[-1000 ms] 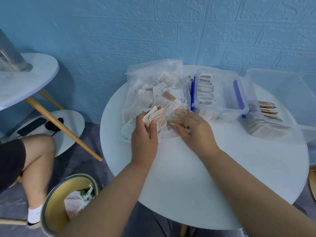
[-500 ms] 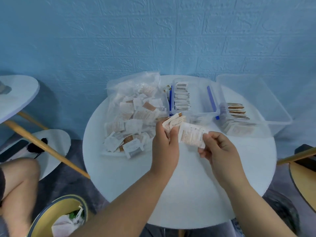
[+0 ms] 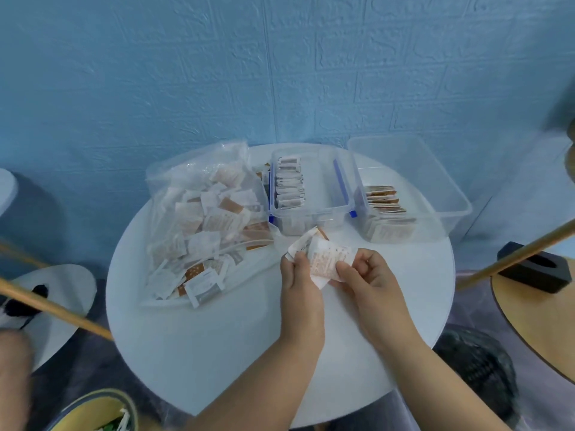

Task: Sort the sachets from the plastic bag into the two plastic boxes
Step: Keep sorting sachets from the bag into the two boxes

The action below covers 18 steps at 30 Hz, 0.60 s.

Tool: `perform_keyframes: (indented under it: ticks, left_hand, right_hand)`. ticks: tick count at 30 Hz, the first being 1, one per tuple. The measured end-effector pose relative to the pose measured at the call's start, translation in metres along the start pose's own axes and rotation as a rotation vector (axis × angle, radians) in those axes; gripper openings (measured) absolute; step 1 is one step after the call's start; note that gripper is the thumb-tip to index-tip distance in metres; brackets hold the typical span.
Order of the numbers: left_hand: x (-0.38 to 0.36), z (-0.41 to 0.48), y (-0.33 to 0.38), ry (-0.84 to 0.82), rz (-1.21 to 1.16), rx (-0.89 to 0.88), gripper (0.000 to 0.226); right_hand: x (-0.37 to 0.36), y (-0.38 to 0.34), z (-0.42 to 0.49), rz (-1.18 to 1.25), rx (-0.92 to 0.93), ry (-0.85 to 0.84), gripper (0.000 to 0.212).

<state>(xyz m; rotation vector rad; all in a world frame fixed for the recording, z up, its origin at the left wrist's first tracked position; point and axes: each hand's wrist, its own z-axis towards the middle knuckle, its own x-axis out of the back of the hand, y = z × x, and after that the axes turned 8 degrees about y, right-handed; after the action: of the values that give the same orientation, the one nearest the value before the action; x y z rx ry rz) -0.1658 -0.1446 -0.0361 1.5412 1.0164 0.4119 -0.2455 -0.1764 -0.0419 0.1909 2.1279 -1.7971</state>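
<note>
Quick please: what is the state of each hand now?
Left hand: closed, gripping a small stack of white paper sachets.
Right hand: closed, pinching one white printed sachet.

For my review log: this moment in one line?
left hand: holds sachets | right hand: pinches sachet | bag: many sachets | boxes: partly filled

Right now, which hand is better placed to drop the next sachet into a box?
Probably the right hand: it pinches the front sachet and is nearer the clear box; the blue-clipped box lies ahead of both hands. The left hand grips the bundle.
</note>
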Motion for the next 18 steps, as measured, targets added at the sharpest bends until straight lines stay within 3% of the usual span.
perform_keyframes:
  ticks: [3, 6, 11, 18]
  left_hand:
    - [0.003, 0.001, 0.001, -0.103, -0.033, -0.026, 0.019]
    - [0.011, 0.008, 0.011, -0.233, -0.033, -0.116, 0.028]
    - [0.027, 0.024, 0.021, -0.386, 0.526, -0.5, 0.056]
    - [0.05, 0.027, 0.001, -0.383, 0.78, -0.679, 0.043]
  right_hand:
    - [0.001, 0.0, 0.001, 0.108, -0.018, 0.004, 0.019]
    - [0.003, 0.001, -0.001, 0.035, 0.08, 0.017, 0.023]
    - [0.005, 0.004, -0.005, -0.308, 0.282, 0.067, 0.028]
    - [0.005, 0.013, -0.004, -0.576, 0.479, -0.103, 0.045]
